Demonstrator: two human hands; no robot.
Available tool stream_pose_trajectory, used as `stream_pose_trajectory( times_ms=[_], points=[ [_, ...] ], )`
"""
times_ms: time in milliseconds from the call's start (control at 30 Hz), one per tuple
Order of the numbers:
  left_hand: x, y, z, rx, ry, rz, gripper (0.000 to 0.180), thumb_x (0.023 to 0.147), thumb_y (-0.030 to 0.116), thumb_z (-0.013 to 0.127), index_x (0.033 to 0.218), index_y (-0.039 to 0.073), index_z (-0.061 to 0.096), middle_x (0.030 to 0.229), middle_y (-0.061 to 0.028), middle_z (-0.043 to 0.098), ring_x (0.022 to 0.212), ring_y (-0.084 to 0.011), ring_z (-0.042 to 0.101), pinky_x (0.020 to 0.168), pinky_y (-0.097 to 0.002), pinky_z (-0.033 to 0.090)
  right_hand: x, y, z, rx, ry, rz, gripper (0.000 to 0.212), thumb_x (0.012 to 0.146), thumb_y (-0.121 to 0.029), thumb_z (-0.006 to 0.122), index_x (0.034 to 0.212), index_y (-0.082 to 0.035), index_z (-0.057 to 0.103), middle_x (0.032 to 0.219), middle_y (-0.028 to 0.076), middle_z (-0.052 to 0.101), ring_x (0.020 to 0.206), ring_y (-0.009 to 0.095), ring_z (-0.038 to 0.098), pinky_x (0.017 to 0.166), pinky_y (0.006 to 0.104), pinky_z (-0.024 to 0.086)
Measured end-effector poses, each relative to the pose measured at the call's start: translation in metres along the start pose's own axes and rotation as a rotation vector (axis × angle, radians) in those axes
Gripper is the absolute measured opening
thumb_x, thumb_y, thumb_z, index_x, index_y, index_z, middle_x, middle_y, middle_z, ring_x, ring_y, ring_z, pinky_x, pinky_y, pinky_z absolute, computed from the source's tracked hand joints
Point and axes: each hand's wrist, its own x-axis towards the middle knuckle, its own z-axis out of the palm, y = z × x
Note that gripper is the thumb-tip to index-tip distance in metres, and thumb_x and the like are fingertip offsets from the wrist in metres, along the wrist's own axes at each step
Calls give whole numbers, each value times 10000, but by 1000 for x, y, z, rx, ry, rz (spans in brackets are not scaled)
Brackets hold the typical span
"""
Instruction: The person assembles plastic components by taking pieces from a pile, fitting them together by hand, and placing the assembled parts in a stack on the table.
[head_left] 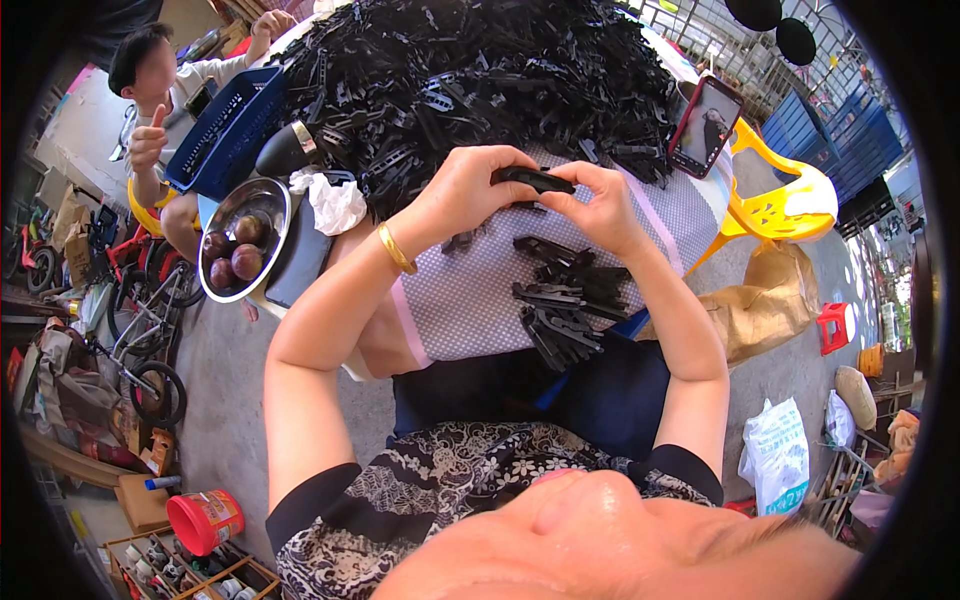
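Note:
Above the near part of the table, both my hands are closed on a slim black plastic piece (pixel 538 180). My left hand (pixel 478 185), with a gold bangle at its wrist, pinches one end. My right hand (pixel 600 205) grips the other end between thumb and fingers. Just beyond them rises a large heap of black plastic pieces (pixel 470 75), many long and slotted. Nearer to me, a smaller bunch of similar pieces (pixel 560 305) lies on the dotted tablecloth (pixel 455 310), partly lined up side by side. Fingers hide part of the held piece.
Left of the heap stand a metal bowl (pixel 213 285) with several dark round fruits, crumpled white tissue (pixel 335 203) and a blue basket (pixel 235 120). Another person (pixel 150 90) sits beyond. A phone (pixel 706 125) stands at the right, near a yellow chair (pixel 780 205) and a brown paper bag (pixel 765 300).

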Motion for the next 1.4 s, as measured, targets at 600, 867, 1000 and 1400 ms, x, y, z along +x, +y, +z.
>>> stream_pose_trajectory(
  times_ms=[600,867,1000,1400],
  points=[
    [9,-32,-28,681,252,122,194,711,204,701,809,42,658,812,-130,588,790,-299,577,714,-375,466,4,16,0,-284,-262,-198,165,674,-151,718,788,-52,650,773,71,600,757,254,568,678,343,457],
    [27,-44,-17,732,209,-108,273,697,290,711,804,42,668,821,-140,622,830,-300,603,729,-389,478,2,21,3,-314,-272,-205,149,690,-128,706,795,-47,639,779,77,590,782,251,560,675,330,456],
    [31,-40,-11,755,189,-179,284,682,312,727,751,49,645,764,-111,606,764,-286,594,694,-380,471,1,16,3,-60,-212,-57,109,766,-88,659,832,-16,610,766,45,593,727,143,572,634,281,454],
    [29,-53,-17,489,255,-116,244,701,93,650,935,25,635,769,-103,613,736,-235,608,703,-326,486,2,21,1,169,-26,195,211,914,-84,499,1091,16,557,807,19,617,748,67,563,701,200,467]
  ],
)
